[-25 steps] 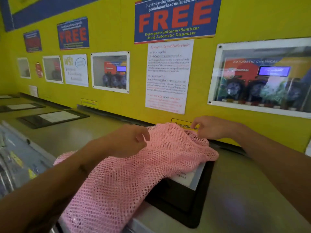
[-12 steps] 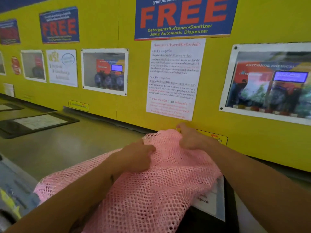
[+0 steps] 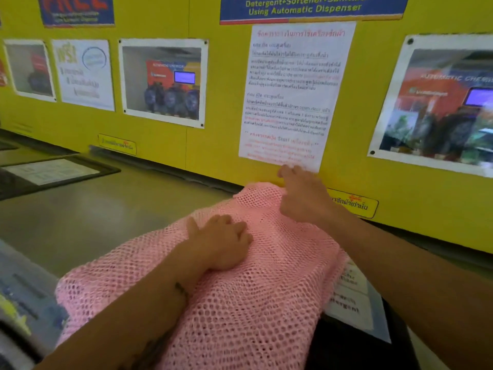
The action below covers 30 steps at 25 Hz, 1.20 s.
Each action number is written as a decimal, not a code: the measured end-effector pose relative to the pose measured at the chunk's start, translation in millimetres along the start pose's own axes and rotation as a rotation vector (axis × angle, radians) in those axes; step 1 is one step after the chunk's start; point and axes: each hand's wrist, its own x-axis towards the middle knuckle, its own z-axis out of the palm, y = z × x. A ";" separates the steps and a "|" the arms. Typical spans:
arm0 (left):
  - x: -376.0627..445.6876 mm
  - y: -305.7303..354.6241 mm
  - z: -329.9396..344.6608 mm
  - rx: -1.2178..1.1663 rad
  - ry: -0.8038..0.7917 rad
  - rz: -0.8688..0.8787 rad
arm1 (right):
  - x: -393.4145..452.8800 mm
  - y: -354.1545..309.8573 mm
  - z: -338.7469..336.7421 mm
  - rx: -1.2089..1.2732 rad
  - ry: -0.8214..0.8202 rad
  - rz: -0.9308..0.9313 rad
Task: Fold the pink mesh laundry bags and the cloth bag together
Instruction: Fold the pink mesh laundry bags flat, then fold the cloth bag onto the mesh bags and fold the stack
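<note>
L hand [image 3: 221,241] now flat on pink mesh bag [image 3: 256,303], R hand [image 3: 301,196] let go, fingers spread.

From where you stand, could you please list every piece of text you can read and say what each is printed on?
"Detergent+Softener+Sanitizer Using Automatic Dispenser": blue banner on the yellow wall.
"AUTOMATIC CHE...", cut off at the edge: right-hand framed photo.
"Start", "open door": white notice sheet; its Thai text is too blurred.
"...ergent", partly hidden: white label beside the pink mesh bag.
Yellow stickers, left posters: unreadable.
</note>
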 end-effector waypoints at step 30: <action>-166.7 422.2 25.7 -0.354 -0.107 0.746 | -354.3 324.6 -198.0 0.093 -0.831 0.613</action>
